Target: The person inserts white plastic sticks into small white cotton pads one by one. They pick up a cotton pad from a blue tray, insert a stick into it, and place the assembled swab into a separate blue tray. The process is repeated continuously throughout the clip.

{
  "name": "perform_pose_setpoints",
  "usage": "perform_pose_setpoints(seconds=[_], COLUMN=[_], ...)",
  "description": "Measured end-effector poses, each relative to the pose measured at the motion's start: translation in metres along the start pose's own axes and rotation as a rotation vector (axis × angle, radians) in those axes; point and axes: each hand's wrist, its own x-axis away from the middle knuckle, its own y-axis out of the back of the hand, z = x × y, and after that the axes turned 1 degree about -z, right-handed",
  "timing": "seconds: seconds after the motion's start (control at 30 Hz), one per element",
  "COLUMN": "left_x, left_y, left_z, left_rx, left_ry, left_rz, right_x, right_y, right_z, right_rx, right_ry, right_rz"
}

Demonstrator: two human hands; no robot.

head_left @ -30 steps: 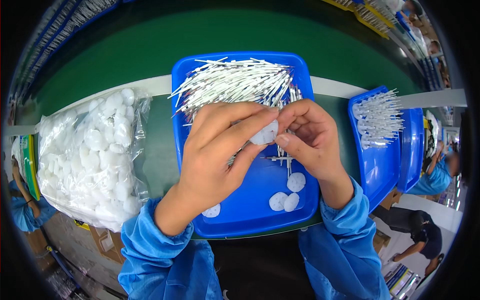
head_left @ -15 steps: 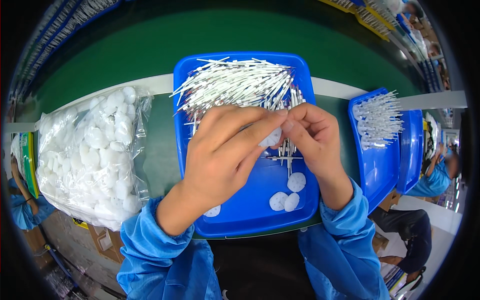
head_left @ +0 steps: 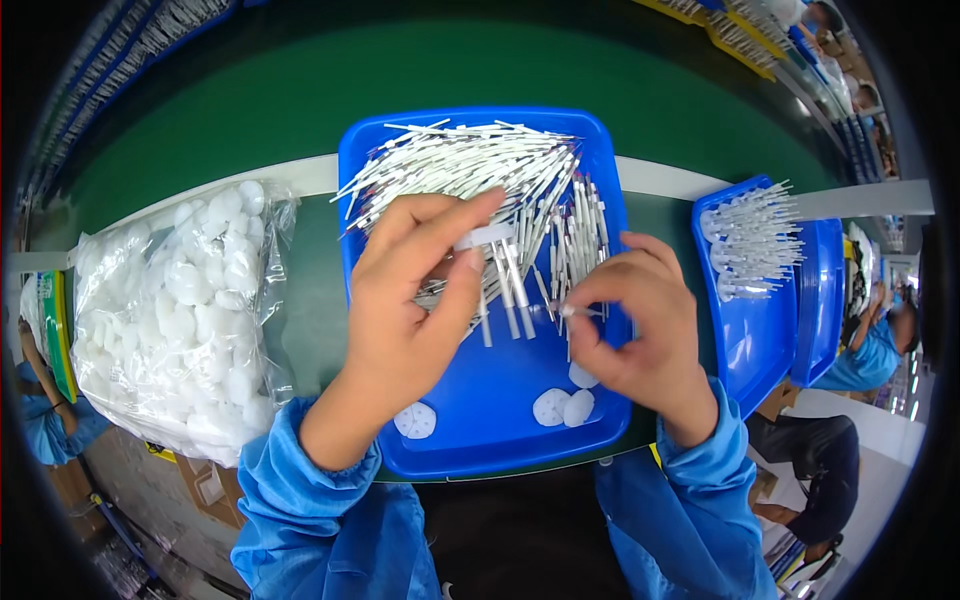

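Note:
My left hand (head_left: 395, 300) pinches a white disc (head_left: 486, 236) edge-on between thumb and fingers. Several thin white rods (head_left: 516, 295) hang down from that disc. To the right and slightly lower, my right hand (head_left: 645, 325) is closed in a pinch on a thin rod (head_left: 572, 311), mostly hidden by the fingers. Both hands hover over a blue tray (head_left: 480, 410). A big heap of white rods (head_left: 470, 160) fills its far part, with more rods (head_left: 580, 230) along the right side. Loose perforated discs (head_left: 415, 421) lie in the near part.
On the left sits a clear plastic bag (head_left: 180, 320) full of white discs. To the right, another blue tray (head_left: 755, 350) holds discs with rods (head_left: 752, 240) standing out of them. A co-worker's blue sleeve (head_left: 858, 360) shows at the far right. The green table (head_left: 480, 70) extends behind.
My hands have parted from where they met over the tray. The left tilted the disc, so its rods now show hanging down; the right moved lower, pinching a thin rod.

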Motion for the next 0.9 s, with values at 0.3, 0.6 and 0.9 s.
perform_pose_setpoints(seconds=[0.3, 0.6, 0.9], left_x=[-0.003, -0.004, -0.004], left_y=[-0.004, -0.002, -0.002], left_z=[0.003, 0.008, 0.002], left_rx=[0.145, 0.075, -0.260], left_ry=[0.036, 0.004, -0.149], left_rz=[-0.111, -0.097, -0.001], right_x=[-0.031, -0.021, -0.018], right_y=[-0.028, -0.034, -0.036], right_z=[-0.009, -0.013, -0.009], right_rx=[-0.162, -0.251, -0.241], right_ry=[0.076, -0.026, -0.106], right_rz=[-0.125, -0.132, -0.138])
